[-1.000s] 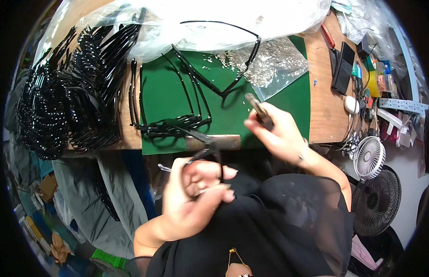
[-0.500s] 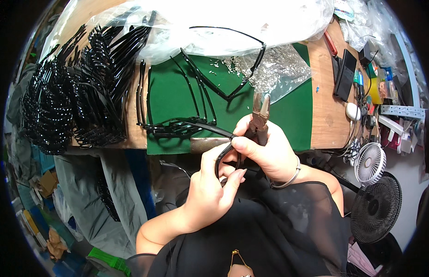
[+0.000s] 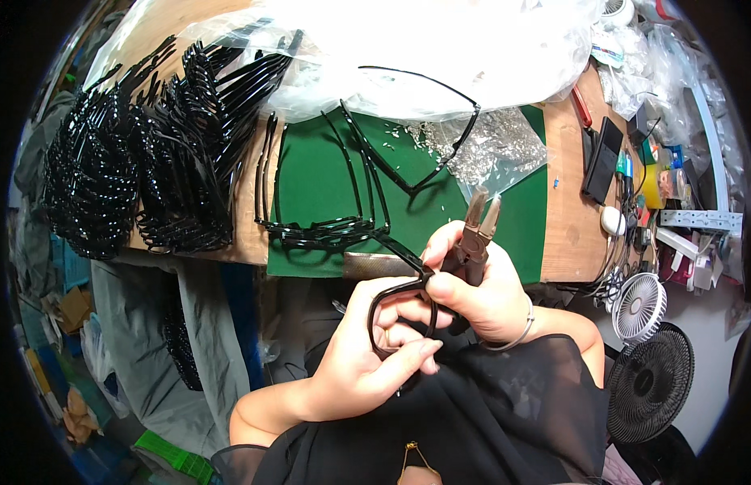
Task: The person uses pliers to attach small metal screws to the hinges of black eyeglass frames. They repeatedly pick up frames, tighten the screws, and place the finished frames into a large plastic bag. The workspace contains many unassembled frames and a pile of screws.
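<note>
My left hand [image 3: 351,360] is closed around the rim of a black eyeglass frame [image 3: 374,317], held in front of my body below the table edge. The frame's rim opening faces up, and one temple points to the upper left. In my right hand [image 3: 496,295] is a pair of pliers [image 3: 474,241], its jaws slightly apart and pointing away from me. The right thumb also presses on the frame near its hinge corner. Between the plier jaws I see nothing. Several black frames [image 3: 319,236] lie stacked along the near edge of the green mat [image 3: 504,242].
Another black frame [image 3: 413,191] lies open farther back, beside a clear bag [image 3: 504,149] of tiny silvery pieces, some spilled. Large piles of black frames [image 3: 92,186] fill the left. A phone [image 3: 603,160], cables and a white fan [image 3: 639,309] are at the right.
The held frame has turned so that its rim opening shows more fully. My left fingers now reach through the rim. The pliers stay in my right hand, and the whole view has shifted slightly.
</note>
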### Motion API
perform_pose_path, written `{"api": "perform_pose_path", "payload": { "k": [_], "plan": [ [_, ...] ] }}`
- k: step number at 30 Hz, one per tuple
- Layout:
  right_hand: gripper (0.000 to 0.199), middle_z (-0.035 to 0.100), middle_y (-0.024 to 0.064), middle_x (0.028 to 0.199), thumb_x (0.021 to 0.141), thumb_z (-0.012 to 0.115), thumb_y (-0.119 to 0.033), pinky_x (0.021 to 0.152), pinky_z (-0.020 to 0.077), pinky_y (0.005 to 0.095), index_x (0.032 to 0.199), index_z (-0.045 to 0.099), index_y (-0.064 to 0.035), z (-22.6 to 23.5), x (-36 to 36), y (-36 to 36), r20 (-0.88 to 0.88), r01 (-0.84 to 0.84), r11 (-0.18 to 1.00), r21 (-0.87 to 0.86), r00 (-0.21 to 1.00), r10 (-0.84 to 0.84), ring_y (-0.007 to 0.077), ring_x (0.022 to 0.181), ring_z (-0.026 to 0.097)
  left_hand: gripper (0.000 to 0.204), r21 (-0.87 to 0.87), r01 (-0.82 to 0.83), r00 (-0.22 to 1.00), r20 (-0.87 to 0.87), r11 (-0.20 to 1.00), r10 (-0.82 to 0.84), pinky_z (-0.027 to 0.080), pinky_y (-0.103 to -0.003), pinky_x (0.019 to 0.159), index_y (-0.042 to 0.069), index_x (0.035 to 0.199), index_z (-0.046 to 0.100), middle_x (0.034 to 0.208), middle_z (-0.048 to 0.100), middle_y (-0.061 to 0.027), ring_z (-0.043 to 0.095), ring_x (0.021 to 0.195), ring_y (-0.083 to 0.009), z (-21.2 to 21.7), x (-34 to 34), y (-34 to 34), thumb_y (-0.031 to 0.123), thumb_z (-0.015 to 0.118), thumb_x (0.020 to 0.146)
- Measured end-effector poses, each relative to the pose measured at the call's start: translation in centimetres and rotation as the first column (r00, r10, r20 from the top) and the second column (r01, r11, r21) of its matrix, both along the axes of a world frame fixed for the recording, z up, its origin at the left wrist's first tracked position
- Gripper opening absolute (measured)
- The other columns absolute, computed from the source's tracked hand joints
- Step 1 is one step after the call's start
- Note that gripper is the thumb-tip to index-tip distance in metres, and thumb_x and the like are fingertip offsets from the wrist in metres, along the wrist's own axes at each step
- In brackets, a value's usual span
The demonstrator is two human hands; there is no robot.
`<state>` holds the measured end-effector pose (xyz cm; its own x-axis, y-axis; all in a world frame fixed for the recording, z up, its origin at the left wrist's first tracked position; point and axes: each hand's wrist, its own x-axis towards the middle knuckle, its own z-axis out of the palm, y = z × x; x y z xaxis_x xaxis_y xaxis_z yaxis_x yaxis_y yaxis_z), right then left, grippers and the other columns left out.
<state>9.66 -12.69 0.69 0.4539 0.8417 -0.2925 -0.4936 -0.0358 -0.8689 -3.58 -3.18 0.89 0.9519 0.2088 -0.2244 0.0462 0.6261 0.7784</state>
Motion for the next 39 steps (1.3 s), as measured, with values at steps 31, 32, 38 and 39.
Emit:
{"api": "perform_pose_path", "payload": {
  "k": [31,32,38,39],
  "plan": [
    [0.021,0.047,0.0089,0.07,0.069,0.065,-0.009,0.056,0.0383,0.0318,0.078,0.047,-0.0037,-4.0,6.4,-5.4,0.886,-0.119,0.956,-0.269,0.359,0.294,0.0229,0.062,0.046,0.029,0.662,0.213,0.977,-0.164,0.719,-0.139,0.048,-0.022,0.064,-0.006,0.11,0.048,0.088,0.062,-0.0095,0.059,0.07,-0.0093,-0.9,1.0,0.4,0.001,0.055,0.082],
    [0.019,0.046,0.0077,0.07,0.072,0.064,-0.008,0.055,0.0379,0.0298,0.078,0.047,-0.0034,-5.2,6.2,-5.9,0.861,-0.016,0.969,-0.248,0.454,0.228,0.0194,0.062,0.046,0.029,0.678,0.236,0.972,-0.156,0.696,-0.177,0.048,-0.022,0.064,-0.005,0.109,0.048,0.087,0.062,-0.0094,0.059,0.069,-0.0089,-1.7,1.6,0.5,0.002,0.056,0.082],
    [0.025,0.049,0.0066,0.095,0.079,0.053,-0.002,0.075,0.0399,0.0242,0.103,0.045,-0.0034,-7.8,5.4,-7.5,0.636,0.08,0.97,-0.23,0.767,0.087,0.0136,0.084,0.048,0.048,0.969,0.228,0.973,-0.222,-0.097,0.07,0.038,-0.037,0.077,-0.004,0.115,0.043,0.093,0.052,-0.0149,0.047,0.086,-0.0298,-3.5,4.1,3.7,0.018,0.061,0.076],
    [0.028,0.049,0.0077,0.099,0.079,0.054,-0.003,0.078,0.0399,0.0249,0.106,0.045,-0.0037,-7.4,5.6,-7.5,0.648,0.064,0.963,-0.261,0.751,0.126,0.0147,0.088,0.049,0.056,0.923,0.298,0.946,-0.25,-0.243,0.208,0.035,-0.04,0.08,-0.004,0.119,0.039,0.107,0.047,-0.0149,0.042,0.095,-0.0296,-3.8,3.8,3.3,0.018,0.062,0.073]
  ]
}}
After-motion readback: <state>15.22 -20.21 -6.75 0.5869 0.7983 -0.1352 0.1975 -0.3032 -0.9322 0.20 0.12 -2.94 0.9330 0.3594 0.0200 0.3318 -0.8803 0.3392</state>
